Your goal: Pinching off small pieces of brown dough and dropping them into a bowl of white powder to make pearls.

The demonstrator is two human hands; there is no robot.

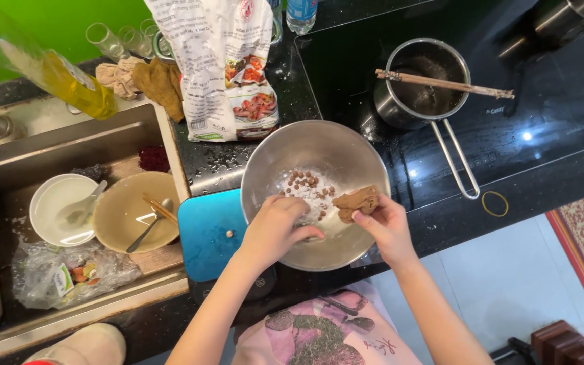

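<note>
Clearly both hands are working over the steel bowl [346, 145] at the counter's middle. The right hand [388, 226], at the bowl's four o'clock edge, pinches a lump of brown dough [355, 202] between thumb and fingers, closed firmly on it. The left hand [275, 226], at the bowl's seven o'clock, is curled with its fingertips together down near the flour; whether it has a small piece between them cannot be told.

To do this pinching-off well, I judge that the lump should stay low over the bowl so that pieces drop into the flour [315, 196], and that each bit should match the little balls [303, 181] already lying at the bowl's ten o'clock. One stray ball [229, 234] sits on the blue board [204, 236] at the bowl's eight o'clock, so keeping the hands inside the rim matters.

At one o'clock from the bowl a saucepan [414, 101] stands on the black hob [542, 128] with chopsticks [444, 84] laid across its rim; what it contains is unclear. At eleven o'clock a printed bag [221, 61] stands upright. Far at nine o'clock the sink [69, 145] holds a white bowl [55, 203] with a spoon and a tan bowl [126, 209] with chopsticks and a spoon.
</note>
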